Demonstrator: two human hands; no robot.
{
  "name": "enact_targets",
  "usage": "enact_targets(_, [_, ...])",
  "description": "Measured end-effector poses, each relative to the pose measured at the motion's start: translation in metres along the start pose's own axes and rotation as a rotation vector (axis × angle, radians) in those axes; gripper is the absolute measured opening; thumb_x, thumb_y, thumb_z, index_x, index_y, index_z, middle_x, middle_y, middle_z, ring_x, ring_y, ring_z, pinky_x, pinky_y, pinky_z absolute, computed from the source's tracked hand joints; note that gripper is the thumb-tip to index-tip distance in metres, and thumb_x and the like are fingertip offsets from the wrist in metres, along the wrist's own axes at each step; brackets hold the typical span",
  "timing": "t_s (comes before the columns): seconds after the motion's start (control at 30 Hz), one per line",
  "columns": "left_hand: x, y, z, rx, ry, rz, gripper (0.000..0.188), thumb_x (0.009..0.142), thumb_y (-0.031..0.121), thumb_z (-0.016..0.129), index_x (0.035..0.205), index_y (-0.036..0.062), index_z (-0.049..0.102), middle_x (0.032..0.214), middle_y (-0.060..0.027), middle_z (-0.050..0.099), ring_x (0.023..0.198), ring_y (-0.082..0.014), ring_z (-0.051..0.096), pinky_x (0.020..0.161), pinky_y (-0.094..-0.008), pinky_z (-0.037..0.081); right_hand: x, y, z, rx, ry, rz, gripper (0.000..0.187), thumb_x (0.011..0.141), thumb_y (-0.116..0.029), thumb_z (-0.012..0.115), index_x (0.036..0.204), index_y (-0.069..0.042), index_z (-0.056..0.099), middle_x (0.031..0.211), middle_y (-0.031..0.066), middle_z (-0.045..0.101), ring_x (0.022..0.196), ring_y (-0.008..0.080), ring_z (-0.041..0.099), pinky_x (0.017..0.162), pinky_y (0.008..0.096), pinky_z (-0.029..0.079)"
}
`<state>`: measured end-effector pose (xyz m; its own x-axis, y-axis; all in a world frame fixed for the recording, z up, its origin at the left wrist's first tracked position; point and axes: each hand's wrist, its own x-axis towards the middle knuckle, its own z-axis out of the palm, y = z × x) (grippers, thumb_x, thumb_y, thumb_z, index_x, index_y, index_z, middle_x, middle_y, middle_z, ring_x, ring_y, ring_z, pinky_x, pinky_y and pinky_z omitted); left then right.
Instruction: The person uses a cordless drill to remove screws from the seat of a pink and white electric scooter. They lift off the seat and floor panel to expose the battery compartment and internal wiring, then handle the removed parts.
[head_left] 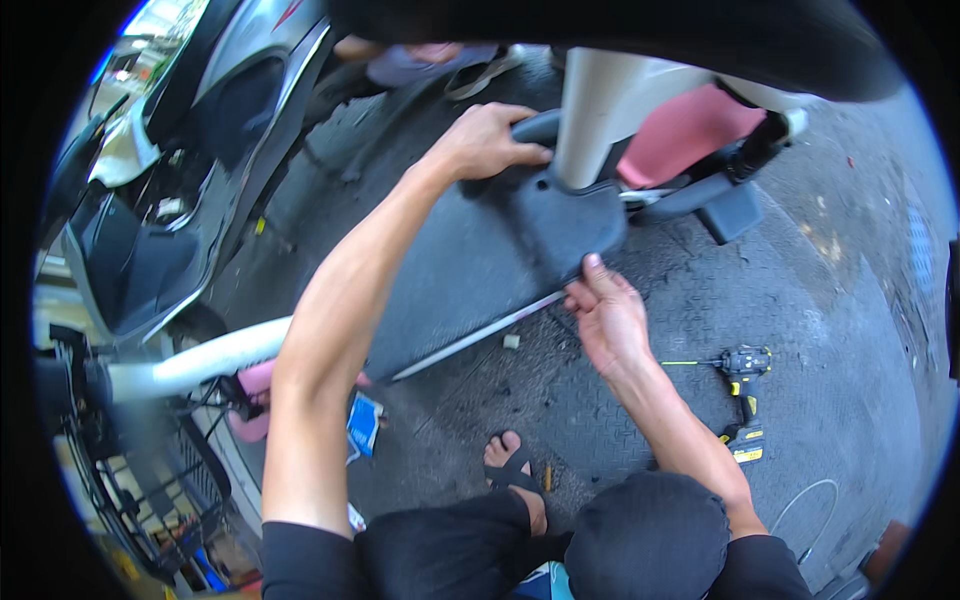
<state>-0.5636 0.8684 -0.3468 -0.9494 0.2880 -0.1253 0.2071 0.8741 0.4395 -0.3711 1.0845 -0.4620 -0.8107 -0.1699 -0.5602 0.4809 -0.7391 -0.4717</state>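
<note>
While my left hand [490,142] grips the far edge of the cover [572,222], my right hand [608,315] pinches its near corner.

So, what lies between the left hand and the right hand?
In the head view, the end of the black footboard lies between the left hand and right hand.

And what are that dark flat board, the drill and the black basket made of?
The dark flat board seems matte plastic or rubber: it looks dull, barely shiny. The drill seems hard, semi-matte plastic: moulded black and yellow parts. The black basket could be coated metal wire: thin crossing bars.
</note>
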Motion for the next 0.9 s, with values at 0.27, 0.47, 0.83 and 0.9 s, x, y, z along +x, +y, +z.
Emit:
enact_targets(0.27, [-0.179,-0.078,-0.009,-0.019,0.471,-0.1,0.056,0.107,0.041,0.077,0.146,0.001,0.07,0.137,-0.0237,0.077,0.128,-0.0368,0.075,0.109,-0.0447,0.059,-0.002,-0.001,-0.009,-0.008,-0.077,-0.009,0.016,0.107,-0.022,0.079,0.114,-0.011,0.07,0.112,0.0021,0.076,0.105,0.0168,0.072,0.093,0.0382,0.055])
enact_targets(0.47, [-0.415,-0.057,0.102,-0.423,1.034,-0.66,0.021,0.11,0.015,0.073,0.121,-0.0033,0.074,0.101,-0.0121,0.081,0.096,-0.018,0.079,0.085,-0.0309,0.061,-0.008,0.016,-0.015,-0.11,-0.172,-0.183,0.009,0.11,-0.017,0.075,0.113,-0.014,0.068,0.114,0.0005,0.073,0.112,0.0151,0.067,0.105,0.0407,0.049])
enact_targets(0.83, [-0.389,-0.04,0.205,-2.009,1.219,-0.583,0.024,0.107,-0.003,0.058,0.128,-0.0141,0.063,0.136,-0.0281,0.07,0.136,-0.0403,0.068,0.126,-0.0513,0.052,0.0,0.009,-0.003,-0.289,-0.266,-0.233,0.007,0.109,-0.012,0.074,0.112,-0.01,0.069,0.105,0.0013,0.071,0.104,0.0162,0.066,0.106,0.0439,0.053])
enact_targets(0.9, [-0.372,-0.039,0.197,-2.08,1.314,-0.662,0.02,0.106,-0.005,0.057,0.121,-0.0155,0.064,0.131,-0.0269,0.071,0.133,-0.0389,0.068,0.127,-0.0507,0.051,-0.002,0.001,0.005,-0.248,-0.194,-0.21,0.007,0.109,-0.011,0.075,0.11,-0.009,0.068,0.103,0.0023,0.071,0.101,0.0163,0.065,0.102,0.0412,0.053])
